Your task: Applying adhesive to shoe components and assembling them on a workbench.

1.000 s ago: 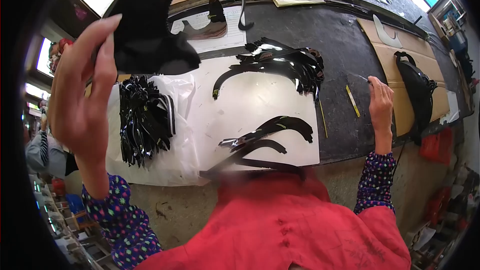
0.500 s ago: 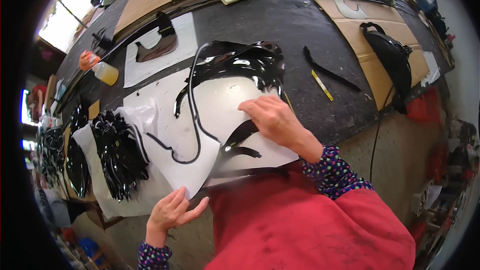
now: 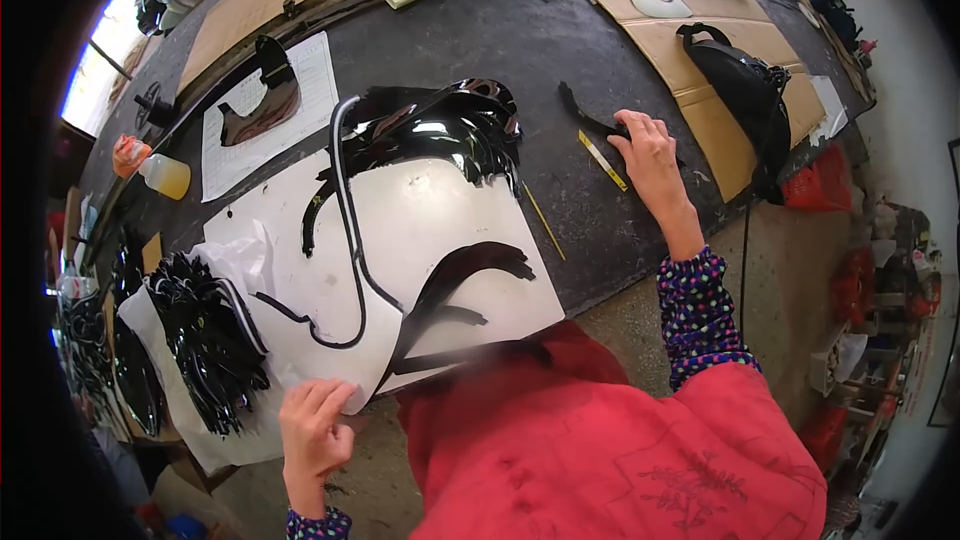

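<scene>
White panel with black edging (image 3: 370,350) lies over the near left part of the white board (image 3: 470,205); smooth, sheet-like, narrowing to a tip near the bench's edge. The edging is a thin raised black line, hooked at the bottom. Left hand (image 3: 318,432) at that tip: fingers half-curled, fingertips at the corner, thumb apart from them; can't tell if it grips. Right hand (image 3: 650,155) over the bench to the right of the board: fingers bent, thumb and forefinger on either side of a black strip (image 3: 588,117); narrow, slightly curved, matte. Firm hold or only contact, can't tell.

Slim yellow tool (image 3: 603,161) lies just beside the right hand, flat and straight. Thin yellow stick (image 3: 545,225) along the board's right edge.

On the board: pile of glossy black pieces (image 3: 435,135), arched, overlapping, at the far side; curved black piece (image 3: 465,265) nearer, broad and bent. Bundle of glossy black strips (image 3: 210,350) at left, on crinkled translucent sheeting (image 3: 245,258).

Farther out, on the dark, scuffed bench (image 3: 470,30): printed paper sheet (image 3: 225,160) under a shiny dark cutout (image 3: 265,110), bottle of yellow liquid (image 3: 168,178), creased brown cardboard (image 3: 700,105) at right.
</scene>
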Available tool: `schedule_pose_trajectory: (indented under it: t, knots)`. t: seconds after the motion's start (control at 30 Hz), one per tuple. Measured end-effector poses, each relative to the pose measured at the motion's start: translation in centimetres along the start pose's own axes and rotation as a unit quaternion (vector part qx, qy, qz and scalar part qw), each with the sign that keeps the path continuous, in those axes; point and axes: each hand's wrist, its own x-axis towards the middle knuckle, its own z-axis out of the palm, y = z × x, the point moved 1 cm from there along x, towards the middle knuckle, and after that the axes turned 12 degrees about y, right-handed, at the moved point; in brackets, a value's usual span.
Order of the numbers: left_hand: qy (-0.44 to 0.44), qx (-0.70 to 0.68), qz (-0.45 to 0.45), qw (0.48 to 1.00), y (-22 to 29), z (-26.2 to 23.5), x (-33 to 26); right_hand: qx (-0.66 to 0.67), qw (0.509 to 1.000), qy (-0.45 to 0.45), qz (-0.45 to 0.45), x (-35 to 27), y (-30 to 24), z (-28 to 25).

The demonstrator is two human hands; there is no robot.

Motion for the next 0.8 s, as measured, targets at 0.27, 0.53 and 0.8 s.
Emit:
schedule_pose_trajectory:
  t: [0.27, 0.53, 0.8]
  knots:
    - [0.118, -0.004, 0.011, 0.993, 2.5, 4.3, 4.9, -0.029, 0.997, -0.055, -0.045, 0.8, -0.3, -0.1]
    - [0.128, -0.064, -0.035, 0.989, 1.5, 7.1, 4.9, 0.157, 0.968, -0.069, 0.183, 3.7, -8.6, -6.0]
    - [0.153, -0.091, -0.033, 0.983, 1.0, 7.2, 4.4, 0.499, 0.773, -0.362, 0.152, 3.0, -20.2, -2.9]
